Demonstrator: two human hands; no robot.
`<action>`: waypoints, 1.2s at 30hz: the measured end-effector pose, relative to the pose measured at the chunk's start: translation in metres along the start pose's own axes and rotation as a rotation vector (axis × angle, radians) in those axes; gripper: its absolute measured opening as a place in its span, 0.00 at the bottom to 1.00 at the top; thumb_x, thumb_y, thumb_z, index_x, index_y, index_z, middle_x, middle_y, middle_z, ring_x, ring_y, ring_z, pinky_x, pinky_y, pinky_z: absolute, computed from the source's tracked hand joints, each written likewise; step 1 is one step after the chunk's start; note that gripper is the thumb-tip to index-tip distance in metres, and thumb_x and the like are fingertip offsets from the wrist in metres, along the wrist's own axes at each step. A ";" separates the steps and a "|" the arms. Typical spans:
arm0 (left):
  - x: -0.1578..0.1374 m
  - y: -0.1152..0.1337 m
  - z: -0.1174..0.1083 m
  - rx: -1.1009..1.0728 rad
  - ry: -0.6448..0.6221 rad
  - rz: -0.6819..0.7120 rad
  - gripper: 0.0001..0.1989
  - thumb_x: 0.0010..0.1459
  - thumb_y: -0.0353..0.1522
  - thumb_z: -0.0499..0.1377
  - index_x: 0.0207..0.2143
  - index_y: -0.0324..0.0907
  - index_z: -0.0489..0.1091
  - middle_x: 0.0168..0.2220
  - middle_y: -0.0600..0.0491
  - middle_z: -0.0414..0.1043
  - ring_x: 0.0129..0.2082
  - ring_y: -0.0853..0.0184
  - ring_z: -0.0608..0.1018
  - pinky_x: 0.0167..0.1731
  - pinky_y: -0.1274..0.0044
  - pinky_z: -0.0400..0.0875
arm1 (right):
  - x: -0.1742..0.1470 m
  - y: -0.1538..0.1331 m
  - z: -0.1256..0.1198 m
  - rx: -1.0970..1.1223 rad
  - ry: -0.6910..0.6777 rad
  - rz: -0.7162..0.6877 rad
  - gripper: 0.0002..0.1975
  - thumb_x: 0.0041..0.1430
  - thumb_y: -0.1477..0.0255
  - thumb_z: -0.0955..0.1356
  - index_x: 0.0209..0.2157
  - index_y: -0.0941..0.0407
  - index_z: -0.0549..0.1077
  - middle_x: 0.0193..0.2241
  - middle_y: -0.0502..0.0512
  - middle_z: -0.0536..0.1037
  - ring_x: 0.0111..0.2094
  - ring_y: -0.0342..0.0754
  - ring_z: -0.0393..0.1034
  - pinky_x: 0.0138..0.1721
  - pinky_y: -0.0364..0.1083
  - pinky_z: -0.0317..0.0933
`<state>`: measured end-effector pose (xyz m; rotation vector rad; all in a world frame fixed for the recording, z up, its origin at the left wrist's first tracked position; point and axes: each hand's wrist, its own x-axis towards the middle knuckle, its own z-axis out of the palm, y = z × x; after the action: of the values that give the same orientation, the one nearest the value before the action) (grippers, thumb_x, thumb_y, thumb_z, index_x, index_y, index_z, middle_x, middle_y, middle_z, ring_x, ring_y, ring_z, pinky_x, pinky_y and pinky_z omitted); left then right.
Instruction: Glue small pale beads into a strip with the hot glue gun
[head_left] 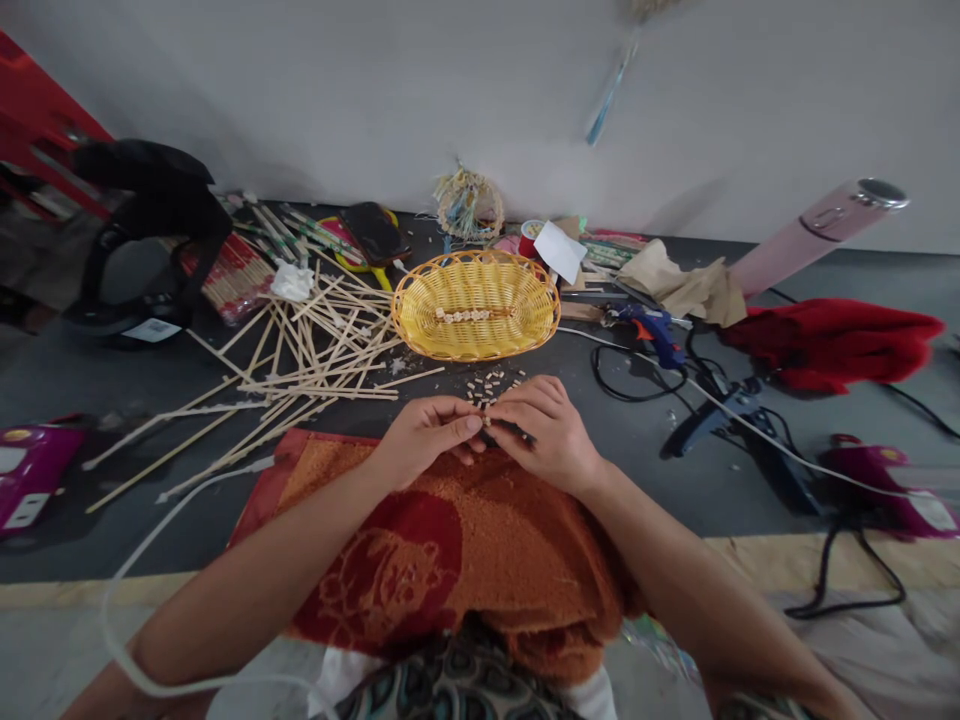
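Fingertips together, my left hand (427, 438) and my right hand (546, 432) meet above the near edge of an orange and red towel (510, 530). Both pinch at a small pale wooden piece (487, 420), mostly covered by the fingers; its exact shape cannot be made out. Just beyond the fingertips, several short cut stick pieces (491, 383) lie scattered on the dark table. Behind them stands a yellow woven basket (476, 342), with a small row of joined pale pieces (474, 315) inside.
Long thin wooden sticks (315, 350) are piled at the left. To the right lie a blue glue gun (651, 332), dark blue-handled pliers (709, 420), a red cloth (832, 340) and a pink bottle (817, 235). A white cable (750, 430) crosses the right side. A black headset-like strap (142, 240) stands far left.
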<state>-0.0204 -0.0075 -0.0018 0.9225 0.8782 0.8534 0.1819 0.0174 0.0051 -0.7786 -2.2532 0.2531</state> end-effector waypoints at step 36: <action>0.003 0.004 -0.004 -0.026 -0.032 -0.092 0.11 0.50 0.37 0.67 0.30 0.36 0.76 0.24 0.52 0.75 0.23 0.73 0.75 0.27 0.81 0.71 | -0.002 0.002 -0.002 0.001 -0.043 -0.064 0.09 0.61 0.76 0.67 0.40 0.50 0.76 0.35 0.50 0.81 0.35 0.46 0.71 0.41 0.50 0.60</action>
<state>-0.0231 -0.0021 -0.0006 0.8642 0.8729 0.7673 0.1855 0.0178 0.0047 -0.7053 -2.3142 0.2430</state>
